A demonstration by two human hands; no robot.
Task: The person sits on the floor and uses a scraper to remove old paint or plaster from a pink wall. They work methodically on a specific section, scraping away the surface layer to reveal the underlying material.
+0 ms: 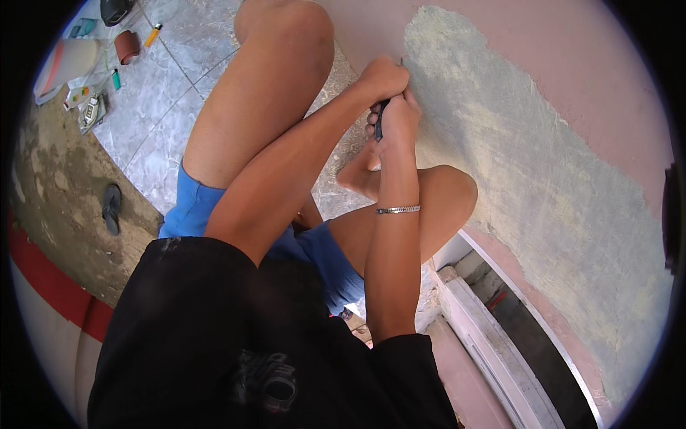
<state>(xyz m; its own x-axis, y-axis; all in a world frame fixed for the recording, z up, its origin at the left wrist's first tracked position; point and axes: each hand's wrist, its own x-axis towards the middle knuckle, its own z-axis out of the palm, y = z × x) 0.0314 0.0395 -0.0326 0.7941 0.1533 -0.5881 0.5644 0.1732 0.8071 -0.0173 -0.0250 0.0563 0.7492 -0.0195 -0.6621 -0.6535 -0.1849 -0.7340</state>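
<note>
Both hands meet in front of the wall [514, 161], close to the edge of its bare grey plaster patch. My right hand [402, 118] is wrapped around the dark handle [380, 124] of a slim hand tool. Just above it, my left hand [385, 76] is closed over the tool's forward part. A small metal tip [402, 61] shows past the left fist, at the wall surface. The hands hide most of the tool, so its exact kind cannot be told. Around the patch, the wall carries pink paint [584, 69].
On the grey tiles [155, 145] at upper left are an orange lighter [153, 35], a green lighter [116, 79], a brown roll [127, 47] and a translucent plastic container [72, 61]. A dark flip-flop [111, 209] lies on concrete. A ledge [498, 332] runs beneath the wall opening.
</note>
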